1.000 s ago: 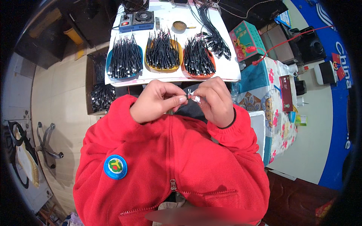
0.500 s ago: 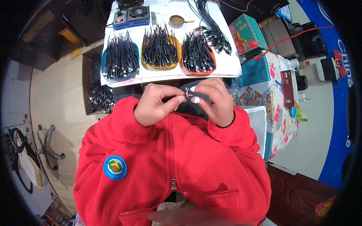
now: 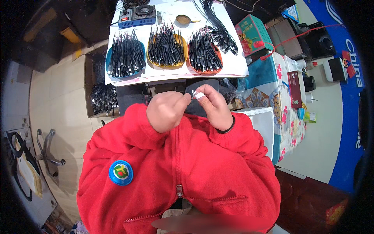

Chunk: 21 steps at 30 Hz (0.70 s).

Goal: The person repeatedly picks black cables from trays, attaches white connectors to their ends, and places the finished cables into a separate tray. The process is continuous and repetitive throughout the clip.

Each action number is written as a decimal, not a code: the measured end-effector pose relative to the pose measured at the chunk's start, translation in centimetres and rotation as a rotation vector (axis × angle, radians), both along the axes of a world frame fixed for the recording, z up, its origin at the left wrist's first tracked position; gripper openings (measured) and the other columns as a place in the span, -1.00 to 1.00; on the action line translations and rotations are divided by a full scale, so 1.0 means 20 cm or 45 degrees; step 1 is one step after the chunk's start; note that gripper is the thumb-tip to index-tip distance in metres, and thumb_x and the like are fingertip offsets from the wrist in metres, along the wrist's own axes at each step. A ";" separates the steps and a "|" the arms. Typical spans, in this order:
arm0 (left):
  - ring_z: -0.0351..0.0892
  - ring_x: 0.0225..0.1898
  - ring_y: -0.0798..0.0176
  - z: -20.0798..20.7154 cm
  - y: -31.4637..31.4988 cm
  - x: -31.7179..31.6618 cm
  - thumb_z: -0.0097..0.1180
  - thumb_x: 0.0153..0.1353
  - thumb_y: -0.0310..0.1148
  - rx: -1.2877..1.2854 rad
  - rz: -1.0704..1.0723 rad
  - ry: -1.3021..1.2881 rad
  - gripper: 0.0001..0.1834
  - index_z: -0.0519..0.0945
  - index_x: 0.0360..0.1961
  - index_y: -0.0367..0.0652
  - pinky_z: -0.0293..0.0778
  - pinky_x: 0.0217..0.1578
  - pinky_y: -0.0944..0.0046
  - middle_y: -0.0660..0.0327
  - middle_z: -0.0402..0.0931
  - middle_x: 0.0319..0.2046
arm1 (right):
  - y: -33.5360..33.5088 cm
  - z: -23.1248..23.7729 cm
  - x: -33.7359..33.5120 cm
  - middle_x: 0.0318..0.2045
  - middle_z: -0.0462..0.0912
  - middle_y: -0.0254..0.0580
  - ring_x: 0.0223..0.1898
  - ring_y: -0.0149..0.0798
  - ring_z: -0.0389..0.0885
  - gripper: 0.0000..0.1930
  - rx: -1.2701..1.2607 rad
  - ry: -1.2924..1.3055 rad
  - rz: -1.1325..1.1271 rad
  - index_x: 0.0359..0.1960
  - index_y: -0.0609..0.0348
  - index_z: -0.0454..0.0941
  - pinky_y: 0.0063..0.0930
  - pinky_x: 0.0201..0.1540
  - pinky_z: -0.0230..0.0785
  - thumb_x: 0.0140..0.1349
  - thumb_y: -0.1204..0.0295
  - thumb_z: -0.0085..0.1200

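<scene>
My left hand (image 3: 166, 111) is closed in front of my chest, thumb and forefinger pinching what looks like a cable's thin wires; the fist hides most of it. Short white and dark wire ends (image 3: 192, 93) show between the two hands. White wrapping covers fingertips of my right hand (image 3: 216, 111), which pinches at those ends from the right. Beyond, black cables with stripped ends fill three trays on the white table (image 3: 156, 77): a blue tray (image 3: 107, 64), a yellow tray (image 3: 185, 48) and an orange tray (image 3: 203, 72).
A blue heating device (image 3: 137, 23) with a lit red switch and a small round pan (image 3: 182, 19) stand at the back. Loose black cables (image 3: 224, 39) lie at the right. A carton of cables (image 3: 103, 99) sits lower left, and a flower-patterned tablecloth (image 3: 286, 121) covers another table.
My right fingers, spread apart before, have closed on the wire ends. My left hand has turned so its back faces up, still pinching.
</scene>
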<state>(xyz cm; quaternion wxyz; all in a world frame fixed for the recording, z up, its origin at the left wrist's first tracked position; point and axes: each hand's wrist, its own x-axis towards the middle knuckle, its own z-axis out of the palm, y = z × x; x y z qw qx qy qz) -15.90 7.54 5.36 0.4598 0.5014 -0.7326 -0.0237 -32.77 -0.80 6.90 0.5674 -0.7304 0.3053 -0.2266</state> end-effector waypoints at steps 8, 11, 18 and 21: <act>0.52 -0.61 0.28 0.06 0.06 0.03 0.16 0.12 -0.52 0.588 -0.177 0.815 -0.90 0.62 -0.37 -0.35 0.39 -0.56 0.35 0.03 0.55 -0.56 | -0.03 0.12 -0.02 -0.30 0.51 -0.18 -0.28 -0.10 0.50 -0.68 -1.479 -0.106 0.107 -0.22 0.16 0.48 -0.32 -0.24 0.34 -0.09 0.54 0.17; 0.54 -0.59 0.20 0.07 0.07 0.02 0.15 0.10 -0.54 0.670 -0.256 0.908 -0.92 0.61 -0.37 -0.34 0.40 -0.56 0.32 0.04 0.54 -0.56 | -0.02 0.13 -0.03 -0.32 0.51 -0.21 -0.28 -0.14 0.49 -0.69 -1.560 -0.066 0.118 -0.27 0.13 0.49 -0.32 -0.26 0.32 -0.14 0.56 0.15; 0.55 -0.56 0.10 0.04 0.06 0.00 0.14 0.07 -0.56 0.068 -0.082 0.045 -0.92 0.58 -0.38 -0.33 0.44 -0.55 0.28 0.05 0.53 -0.54 | 0.00 0.14 -0.06 -0.36 0.44 -0.15 -0.37 -0.30 0.43 -0.91 -0.507 0.132 0.233 -0.32 0.27 0.44 -0.52 -0.30 0.29 0.14 0.58 0.03; 0.54 -0.57 0.26 0.04 0.04 0.05 0.15 0.10 -0.54 0.479 -0.378 0.601 -0.90 0.59 -0.35 -0.36 0.42 -0.56 0.33 0.08 0.55 -0.52 | -0.05 0.20 -0.08 -0.34 0.48 -0.12 -0.32 -0.11 0.48 -0.86 -0.213 0.129 0.334 -0.25 0.27 0.46 -0.40 -0.23 0.34 0.14 0.54 0.05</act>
